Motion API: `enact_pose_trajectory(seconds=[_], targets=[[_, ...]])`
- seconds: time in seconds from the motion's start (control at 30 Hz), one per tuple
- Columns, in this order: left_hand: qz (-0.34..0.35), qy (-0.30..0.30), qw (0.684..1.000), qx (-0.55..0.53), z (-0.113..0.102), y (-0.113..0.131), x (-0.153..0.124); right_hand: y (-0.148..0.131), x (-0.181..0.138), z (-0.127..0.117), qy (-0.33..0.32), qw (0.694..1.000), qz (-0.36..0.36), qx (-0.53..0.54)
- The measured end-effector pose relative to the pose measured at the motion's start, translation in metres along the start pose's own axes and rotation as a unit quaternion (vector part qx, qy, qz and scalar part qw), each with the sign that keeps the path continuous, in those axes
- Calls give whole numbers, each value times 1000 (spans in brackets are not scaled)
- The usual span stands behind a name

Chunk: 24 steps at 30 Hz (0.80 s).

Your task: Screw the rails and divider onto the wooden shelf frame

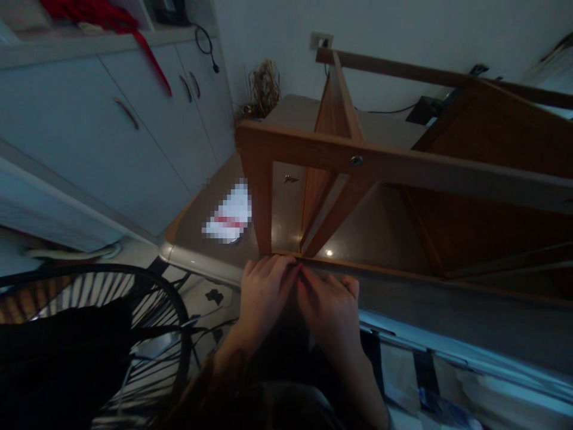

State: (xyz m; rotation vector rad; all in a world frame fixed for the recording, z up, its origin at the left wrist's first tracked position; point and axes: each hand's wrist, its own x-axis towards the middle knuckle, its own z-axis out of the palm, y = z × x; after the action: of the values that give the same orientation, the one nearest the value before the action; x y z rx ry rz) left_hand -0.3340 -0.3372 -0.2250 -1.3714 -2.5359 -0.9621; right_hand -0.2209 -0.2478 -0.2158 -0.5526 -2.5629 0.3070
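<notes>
Your left hand [264, 292] and right hand [332, 310] meet at the near edge of the desk [197, 261], fingers curled onto the bottom rail of the wooden frame [313, 149]. Gripping or just pressing, can't tell. White paper [228, 215] with a red band lies toward the left edge, its writing blurred, unreadable.

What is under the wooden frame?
A shiny brown table lies under the wooden frame. The left hand and right hand cover its near corner, so anything pinched there is hidden.

Dim and bluish; glints on the worktop [376, 221] at centre, left hand [264, 292] and right hand [331, 310] murky, lines bowing near edges.
</notes>
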Motion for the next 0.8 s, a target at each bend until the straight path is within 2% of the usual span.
enact_pose_trajectory(seconds=[0.1, 0.2, 0.33, 0.47, 0.63, 0.8], targets=[[-5, -13, 1000, -13, -2, 0, 2, -1, -1, 0, -1, 1000, 1, -4], [-1, -7, 1000, 18, -4, 1, 4, -1, -1, 0, -2, 1000, 2, -1], [6, 48, 994, 99, -7, -1, 6, -1, -1, -1, -3, 1000, 5, 4], [35, 92, 986, 134, -5, -6, 7, -1, -1, 0, 5, 1000, 3, 8], [18, 85, 987, 137, -3, -3, 6, -1, -2, 0, 16, 1000, 3, 13], [4, 102, 984, 143, 0, 4, 6, 3, -2, -2, 42, 998, 19, 31]])
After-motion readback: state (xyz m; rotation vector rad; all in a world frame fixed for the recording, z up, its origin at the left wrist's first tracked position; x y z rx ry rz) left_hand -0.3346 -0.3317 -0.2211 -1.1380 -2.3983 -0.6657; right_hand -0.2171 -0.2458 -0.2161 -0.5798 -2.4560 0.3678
